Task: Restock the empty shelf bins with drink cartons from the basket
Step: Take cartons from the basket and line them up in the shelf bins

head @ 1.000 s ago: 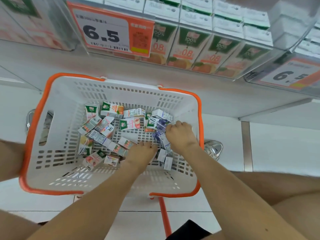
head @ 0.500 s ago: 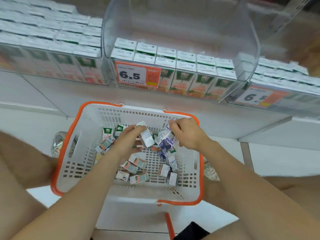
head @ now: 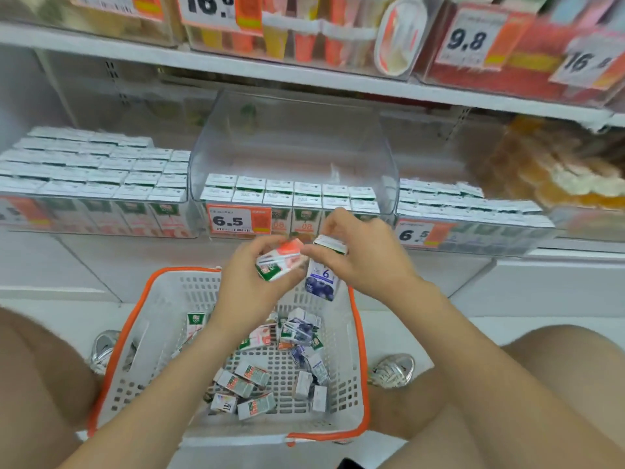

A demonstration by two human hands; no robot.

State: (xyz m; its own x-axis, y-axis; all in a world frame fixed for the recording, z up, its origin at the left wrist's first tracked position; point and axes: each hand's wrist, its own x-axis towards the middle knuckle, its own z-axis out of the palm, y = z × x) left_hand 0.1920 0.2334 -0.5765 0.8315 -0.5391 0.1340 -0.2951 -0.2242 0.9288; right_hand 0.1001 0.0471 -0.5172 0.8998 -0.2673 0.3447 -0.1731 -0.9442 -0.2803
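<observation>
- Far left on the lower shelf, a clear bin [head: 101,201] stands packed with rows of white-topped, green-fronted cartons.
- Next along, the middle bin [head: 294,157] holds only two rows of cartons at its front edge; the space behind them is bare. A price tag [head: 238,220] reading 6.5 sits on its front.
- Below, on the floor between the person's knees, a white basket [head: 159,336] with an orange rim holds a loose scatter of small drink cartons [head: 252,380], lying every which way.
- Above the basket's far edge, the left hand [head: 250,282] is curled around an orange-and-white carton [head: 280,260] with a green end, gripped between fingers and thumb and tilted on its side.
- Touching it on the right, the right hand [head: 365,262] is closed around the top of a blueberry carton [head: 321,282], which hangs upright with its printed front showing. The two cartons meet just in front of the middle bin.
- Further right, a third bin [head: 473,211] is filled with cartons, blurred, with another 6.5 tag.
- A silver shoe [head: 394,370] shows beside the basket's right wall.
</observation>
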